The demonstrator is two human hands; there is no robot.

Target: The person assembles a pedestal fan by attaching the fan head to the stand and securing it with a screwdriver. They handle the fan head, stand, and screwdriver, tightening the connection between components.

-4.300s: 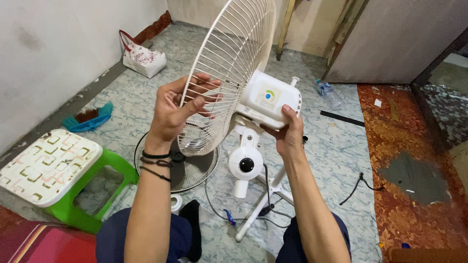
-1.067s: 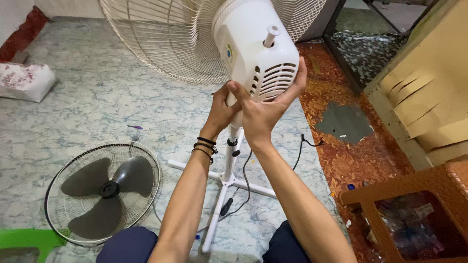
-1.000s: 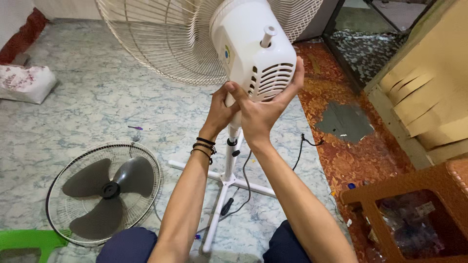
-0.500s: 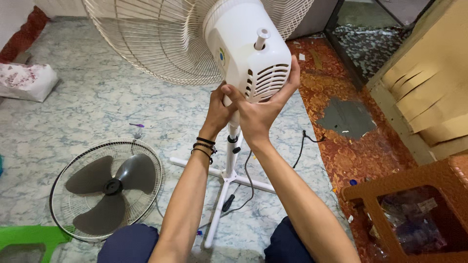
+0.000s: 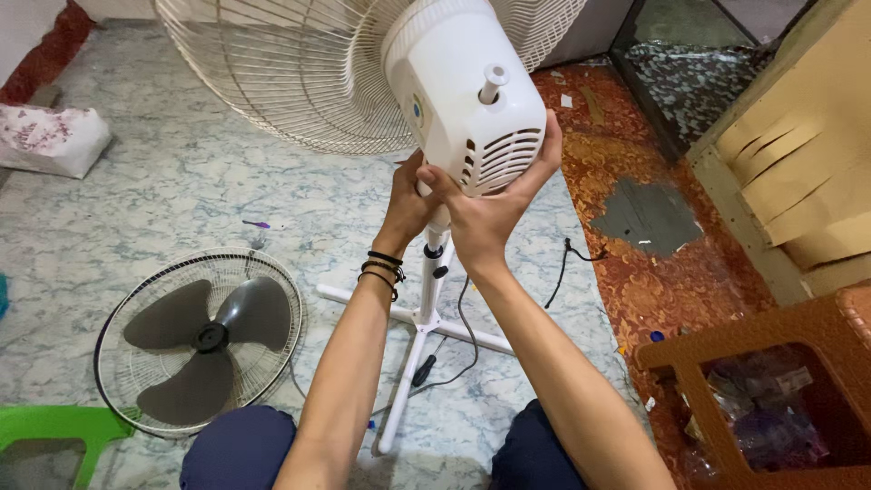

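A white fan motor housing [image 5: 458, 86] with a cream wire rear guard [image 5: 308, 73] stands on a white pole [image 5: 428, 281] with a cross base [image 5: 413, 331]. My right hand [image 5: 485, 213] cups the housing from below and behind, thumb across its underside. My left hand [image 5: 406, 204] grips the neck under the housing, where it meets the pole. A knob [image 5: 493, 82] sticks up from the top of the housing. On the floor to the left lies the front guard [image 5: 145, 381] with the grey fan blade [image 5: 204, 336] resting in it.
A black cord [image 5: 558, 272] runs across the marbled floor by the base. A brown plastic stool [image 5: 753, 399] stands at the right, cardboard [image 5: 798, 172] behind it. A green stool corner [image 5: 45, 431] shows at bottom left, a patterned bag [image 5: 50, 141] at far left.
Over four seconds I moved behind the fan, and both hands went from the guard and housing side to beneath the housing. In the last second the fan head has tilted and shifted slightly.
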